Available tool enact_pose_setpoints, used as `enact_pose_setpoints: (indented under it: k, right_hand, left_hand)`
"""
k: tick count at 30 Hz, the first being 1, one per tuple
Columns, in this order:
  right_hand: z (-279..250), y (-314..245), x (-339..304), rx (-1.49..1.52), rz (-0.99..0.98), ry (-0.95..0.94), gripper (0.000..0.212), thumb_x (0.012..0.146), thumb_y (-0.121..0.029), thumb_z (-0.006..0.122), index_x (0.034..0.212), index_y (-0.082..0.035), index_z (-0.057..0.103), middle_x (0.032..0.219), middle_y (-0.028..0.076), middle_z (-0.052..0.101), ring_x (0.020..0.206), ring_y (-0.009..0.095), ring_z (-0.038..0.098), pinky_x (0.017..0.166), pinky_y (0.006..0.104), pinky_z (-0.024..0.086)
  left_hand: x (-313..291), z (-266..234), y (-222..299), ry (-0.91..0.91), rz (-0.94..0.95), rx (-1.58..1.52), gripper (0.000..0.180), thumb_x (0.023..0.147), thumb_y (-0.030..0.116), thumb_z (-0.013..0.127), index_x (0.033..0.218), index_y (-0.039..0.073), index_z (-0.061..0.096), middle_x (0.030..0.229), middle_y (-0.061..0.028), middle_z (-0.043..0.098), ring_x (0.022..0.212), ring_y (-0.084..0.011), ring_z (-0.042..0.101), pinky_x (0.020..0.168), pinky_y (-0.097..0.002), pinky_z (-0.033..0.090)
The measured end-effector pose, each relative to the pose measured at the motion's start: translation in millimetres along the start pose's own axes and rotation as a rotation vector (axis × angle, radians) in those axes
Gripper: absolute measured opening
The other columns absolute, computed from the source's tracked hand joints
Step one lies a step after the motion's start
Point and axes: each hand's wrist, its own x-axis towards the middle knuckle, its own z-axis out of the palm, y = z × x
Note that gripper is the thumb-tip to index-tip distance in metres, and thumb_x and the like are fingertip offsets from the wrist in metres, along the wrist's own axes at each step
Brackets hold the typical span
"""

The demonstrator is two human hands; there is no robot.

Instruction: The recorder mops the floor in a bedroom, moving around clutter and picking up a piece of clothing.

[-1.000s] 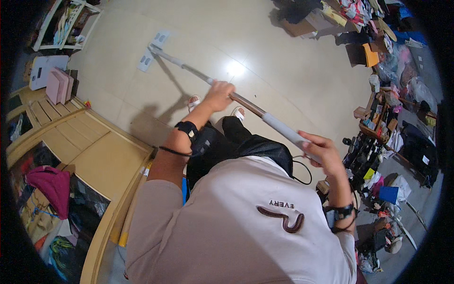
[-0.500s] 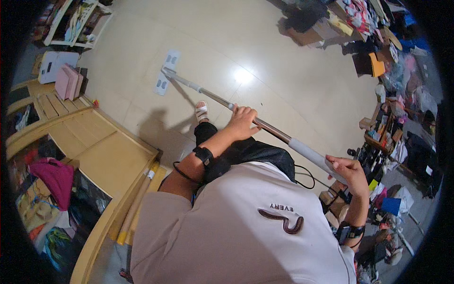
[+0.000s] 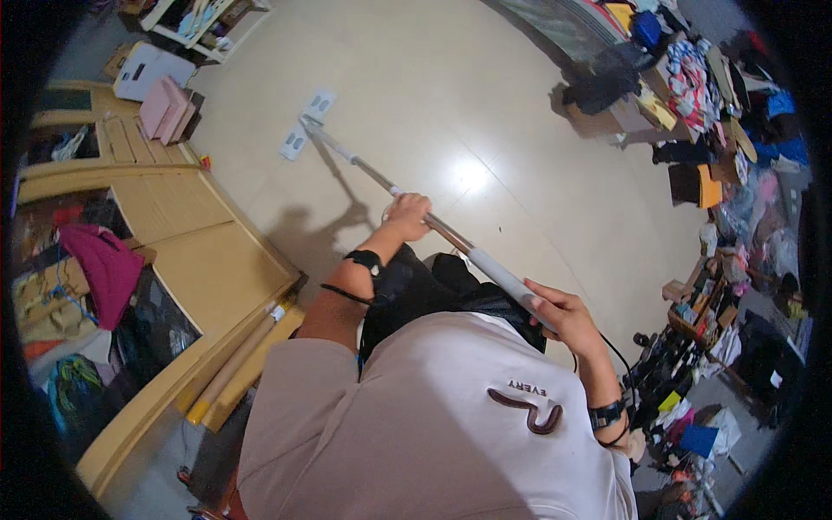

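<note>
A flat mop reaches out across the tiled floor on a slant toward the far left. Its pale rectangular head (image 3: 293,144) lies flat on the floor. My left hand (image 3: 409,217) is closed round the metal pole (image 3: 451,234) partway down. Higher up, my right hand (image 3: 562,314) holds the grey grip (image 3: 501,276) near its top end, thumb over it and fingers partly hidden beneath. Both wrists carry black straps, with a cable at each arm.
Wooden cabinetry (image 3: 208,269) lines the left, with pink boxes (image 3: 166,110) farther along. A white shelf (image 3: 208,30) stands at the far left. Piled clothes, bags and boxes (image 3: 706,316) run down the right side. A cardboard tube (image 3: 238,360) lies beside the cabinetry.
My view has turned somewhat. Both hands and the pole have shifted left, the right hand most. The mop head now sits nearer the cabinet side. My sandaled foot has gone out of sight.
</note>
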Motion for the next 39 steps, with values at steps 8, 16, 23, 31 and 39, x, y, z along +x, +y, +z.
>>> enact_pose_setpoints:
  k: [8,16,23,31,39]
  right_hand:
    - [-64.7,-42.6,-72.2,-0.027,0.098,0.164,0.032,0.088,-0.023,0.059,0.112,-0.003,0.064,0.074,0.007,0.064,0.046,0.01,0.05,0.034,0.0226,0.033]
    - [8.7,-49.1,3.5,-0.179,0.066,0.062,0.034,0.088,-0.021,0.058,0.119,-0.007,0.06,0.066,0.007,0.06,0.041,0.007,0.045,0.034,0.0195,0.03]
    - [46.9,-56.1,18.6,-0.138,0.101,-0.073,0.037,0.089,-0.018,0.058,0.125,-0.011,0.057,0.072,-0.003,0.057,0.051,0.005,0.042,0.042,0.0191,0.032]
    - [1.6,-98.5,-32.6,-0.261,0.086,0.072,0.034,0.087,-0.012,0.059,0.118,-0.001,0.059,0.073,0.008,0.061,0.052,0.01,0.053,0.034,0.0208,0.03]
    - [50.1,-106.6,13.4,-0.345,0.062,-0.002,0.033,0.088,-0.017,0.059,0.119,-0.005,0.06,0.069,0.004,0.058,0.051,0.008,0.051,0.034,0.02,0.029]
  left_hand:
    - [-27.4,5.5,99.9,0.01,0.133,-0.143,0.05,0.076,0.045,0.063,0.107,0.007,0.051,0.113,-0.013,0.05,0.116,-0.0326,0.041,0.102,-0.0631,0.018]
    - [-26.7,-0.9,-14.6,0.101,0.052,-0.094,0.043,0.074,0.041,0.067,0.101,0.01,0.053,0.11,-0.0114,0.051,0.113,-0.032,0.042,0.098,-0.0524,0.027]
    - [-44.8,-19.8,-44.4,0.074,-0.112,-0.064,0.043,0.073,0.038,0.068,0.104,0.011,0.052,0.113,-0.0101,0.05,0.117,-0.0303,0.04,0.101,-0.0525,0.024]
    - [-71.7,-28.3,40.5,0.055,-0.026,-0.128,0.05,0.076,0.038,0.064,0.112,0.008,0.047,0.117,-0.0124,0.049,0.12,-0.0311,0.039,0.099,-0.0681,0.018]
    - [-74.0,-43.1,-37.2,0.182,-0.05,-0.215,0.04,0.077,0.033,0.066,0.106,0.009,0.052,0.111,-0.0098,0.051,0.116,-0.0293,0.042,0.101,-0.0601,0.02]
